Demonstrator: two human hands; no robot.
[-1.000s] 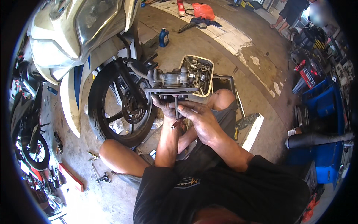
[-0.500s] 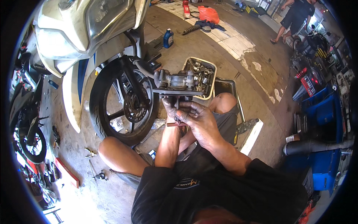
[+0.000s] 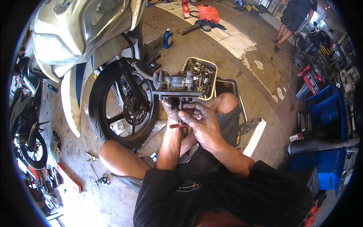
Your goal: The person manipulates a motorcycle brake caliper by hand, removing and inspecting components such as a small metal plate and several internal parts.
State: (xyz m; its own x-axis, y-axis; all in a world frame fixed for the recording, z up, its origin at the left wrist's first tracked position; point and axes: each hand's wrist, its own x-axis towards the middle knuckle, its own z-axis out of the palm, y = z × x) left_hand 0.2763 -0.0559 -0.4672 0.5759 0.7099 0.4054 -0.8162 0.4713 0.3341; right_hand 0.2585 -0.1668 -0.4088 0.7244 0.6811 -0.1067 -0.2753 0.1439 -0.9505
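Observation:
In front of me I hold up a grey metal part that looks like a brake caliper, with a flat dark plate along its underside. My left hand is closed on it from below, its fingers partly hidden. My right hand is closed just beneath the plate, pinching a thin upright tool with a reddish-brown crossbar handle. The tool's upper end meets the underside of the part. Both hands are blackened with grime.
Left of my hands stands a motorcycle's front wheel under a white fairing. Behind the part is a tray of metal pieces. A blue bottle stands farther back. A person stands far right, near blue bins.
The view has shifted slightly, and the reddish-brown handle has turned a little. My hands keep the same hold. The person at the far right has stepped to a new stance.

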